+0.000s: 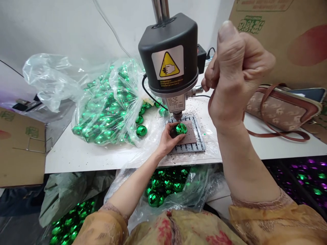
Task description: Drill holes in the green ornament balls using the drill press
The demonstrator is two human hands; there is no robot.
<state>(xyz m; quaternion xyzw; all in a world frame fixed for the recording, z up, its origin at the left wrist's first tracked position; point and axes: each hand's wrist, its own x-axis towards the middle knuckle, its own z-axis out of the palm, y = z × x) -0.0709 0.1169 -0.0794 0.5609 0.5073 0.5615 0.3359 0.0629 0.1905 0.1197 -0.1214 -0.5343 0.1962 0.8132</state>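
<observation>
A shiny green faceted ball [181, 128] rests on a flat square pad [191, 137] atop the slotted metal base [200, 144] of a small bench drill press [167, 54]. My left hand [170, 137] grips this ball between thumb and fingers, directly under the chuck [178, 115]. The drill tip meets or nearly meets the top of the ball; I cannot tell which. Raised on the right, my right hand [235, 75] is closed in a fist around the press's feed lever [197, 90], whose grip is hidden by the fingers.
A clear plastic bag [102, 105] full of green balls lies left of the press, with a loose ball [141, 130] beside it. Below the table edge another bag [199, 190] holds more. Cardboard boxes [22, 149] and a handbag [283, 107] flank the table. Dark shavings dot its top.
</observation>
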